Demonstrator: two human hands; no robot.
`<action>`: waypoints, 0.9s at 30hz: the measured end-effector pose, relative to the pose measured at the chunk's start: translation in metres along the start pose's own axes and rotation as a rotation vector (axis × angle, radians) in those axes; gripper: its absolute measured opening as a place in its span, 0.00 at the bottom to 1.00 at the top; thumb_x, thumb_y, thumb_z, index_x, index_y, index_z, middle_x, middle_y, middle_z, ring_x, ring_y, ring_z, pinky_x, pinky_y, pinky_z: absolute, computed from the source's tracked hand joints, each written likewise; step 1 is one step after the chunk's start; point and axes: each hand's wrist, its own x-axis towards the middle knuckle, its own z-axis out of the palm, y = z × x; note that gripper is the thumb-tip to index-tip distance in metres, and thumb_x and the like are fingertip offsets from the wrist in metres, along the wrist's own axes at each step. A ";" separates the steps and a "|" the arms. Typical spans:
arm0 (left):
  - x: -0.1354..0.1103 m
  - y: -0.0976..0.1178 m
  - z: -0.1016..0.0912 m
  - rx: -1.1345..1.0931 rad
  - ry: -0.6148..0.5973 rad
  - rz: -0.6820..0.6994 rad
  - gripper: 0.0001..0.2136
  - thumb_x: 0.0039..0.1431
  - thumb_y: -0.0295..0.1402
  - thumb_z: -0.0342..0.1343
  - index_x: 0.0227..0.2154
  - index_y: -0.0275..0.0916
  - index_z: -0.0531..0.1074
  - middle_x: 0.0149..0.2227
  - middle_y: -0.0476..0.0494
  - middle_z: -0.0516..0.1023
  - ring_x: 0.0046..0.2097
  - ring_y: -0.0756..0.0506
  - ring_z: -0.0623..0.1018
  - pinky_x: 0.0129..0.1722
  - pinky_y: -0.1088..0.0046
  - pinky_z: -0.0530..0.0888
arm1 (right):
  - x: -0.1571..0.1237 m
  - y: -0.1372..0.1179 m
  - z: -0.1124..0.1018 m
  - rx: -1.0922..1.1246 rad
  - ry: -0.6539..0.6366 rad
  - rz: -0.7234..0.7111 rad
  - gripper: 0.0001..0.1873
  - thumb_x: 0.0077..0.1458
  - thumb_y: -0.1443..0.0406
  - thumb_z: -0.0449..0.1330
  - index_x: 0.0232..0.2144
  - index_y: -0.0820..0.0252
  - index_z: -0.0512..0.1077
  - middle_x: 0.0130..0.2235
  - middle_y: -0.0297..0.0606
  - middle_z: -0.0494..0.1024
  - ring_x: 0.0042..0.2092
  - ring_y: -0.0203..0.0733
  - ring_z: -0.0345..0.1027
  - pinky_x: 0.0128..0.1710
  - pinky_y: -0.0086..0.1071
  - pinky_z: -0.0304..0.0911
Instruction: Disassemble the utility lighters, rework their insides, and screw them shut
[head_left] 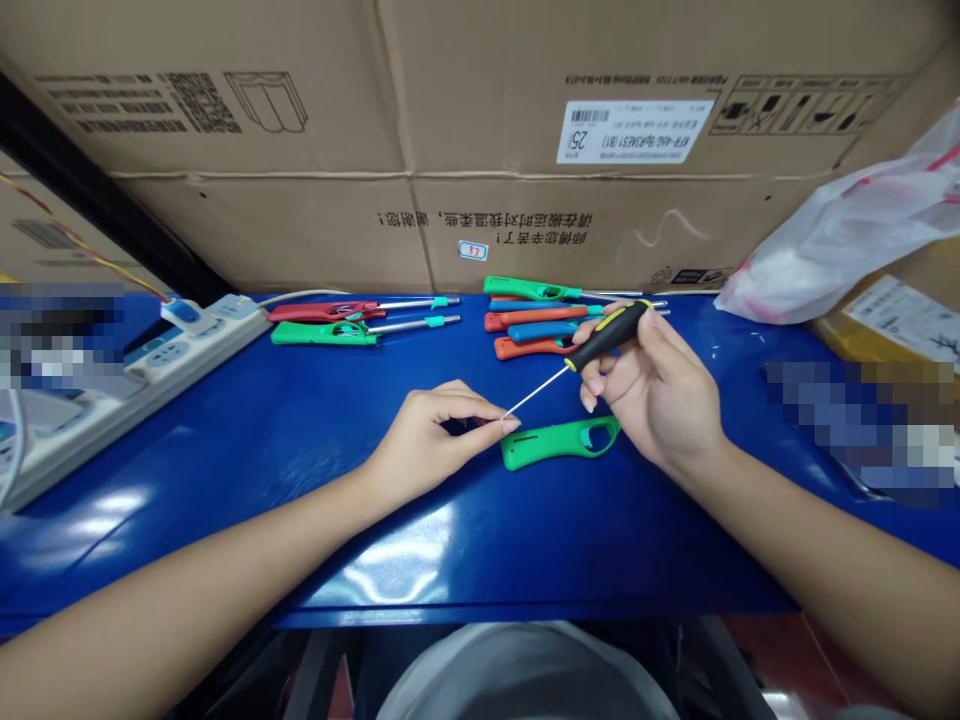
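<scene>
My right hand (pixel 667 390) is closed round the black and yellow handle of a screwdriver (pixel 611 337). Its thin metal shaft slants down to the left and ends at the fingertips of my left hand (pixel 442 425). Thumb and forefinger of that hand are pinched together at the screwdriver's tip; whatever sits between them is too small to make out. Just below the tip, a green lighter body (pixel 551 443) lies flat on the blue table, with a slot at its left end and a trigger opening at its right end, partly behind my right hand.
Several long-nosed lighters in green, orange (pixel 532 318) and blue lie at the back, beside a red lighter (pixel 326 312) and a green one (pixel 322 334). A power strip (pixel 150 370) runs along the left. A large cardboard box (pixel 300 220) stands behind; a plastic bag (pixel 840 230) is right.
</scene>
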 end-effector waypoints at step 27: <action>-0.002 0.004 -0.003 0.196 -0.041 0.082 0.04 0.63 0.32 0.64 0.36 0.43 0.85 0.35 0.47 0.87 0.34 0.47 0.81 0.40 0.67 0.78 | -0.007 -0.001 0.005 -0.277 -0.045 -0.161 0.18 0.60 0.47 0.65 0.38 0.45 0.63 0.37 0.33 0.82 0.27 0.41 0.76 0.20 0.35 0.70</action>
